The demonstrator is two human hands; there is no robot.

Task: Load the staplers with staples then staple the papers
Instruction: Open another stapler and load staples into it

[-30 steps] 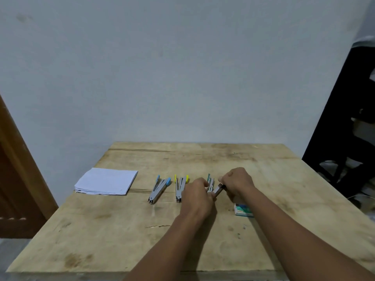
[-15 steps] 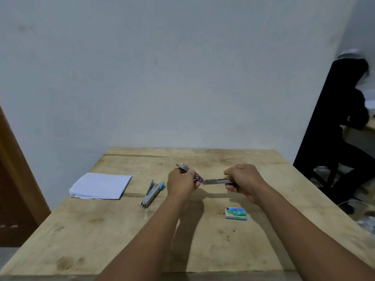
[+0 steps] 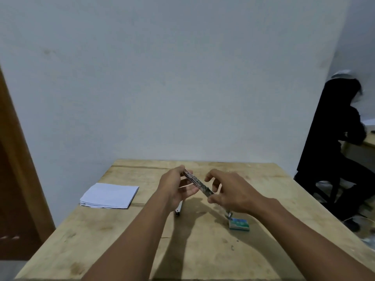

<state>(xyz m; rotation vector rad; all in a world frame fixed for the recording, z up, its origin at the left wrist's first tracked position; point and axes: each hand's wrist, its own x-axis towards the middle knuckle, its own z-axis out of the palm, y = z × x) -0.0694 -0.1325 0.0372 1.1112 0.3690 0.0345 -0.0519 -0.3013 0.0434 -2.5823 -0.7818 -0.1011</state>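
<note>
Stapler (image 3: pixel 197 182) in the head view, held in the air above the middle of the table (image 3: pixel 203 256) and slanting from far left to near right. The left hand (image 3: pixel 174 187) grips its far end, thumb on top and fingers underneath. The right hand (image 3: pixel 231 191) pinches the near end between thumb and curled fingers, so both hands are clamped on the one stapler. The metal is blurred, and whether the staple channel stands open cannot be told. A second stapler (image 3: pixel 178 210) lies on the table beneath the left wrist, mostly hidden. A small metal piece (image 3: pixel 228 214), probably another stapler, shows just beside the far edge of the staple box (image 3: pixel 239 224), under the right wrist. The papers (image 3: pixel 110 195) lie in a stack at the left, well apart from the hands. A seated person in dark clothes (image 3: pixel 334 159) is at the far right.

Step in hand, as judged: opening the stapler for loading. To do it well, keep the left grip firm on the body and let the right hand draw the top away along the hinge without twisting. Then keep the channel facing up so that a strip from the box drops in straight
</note>
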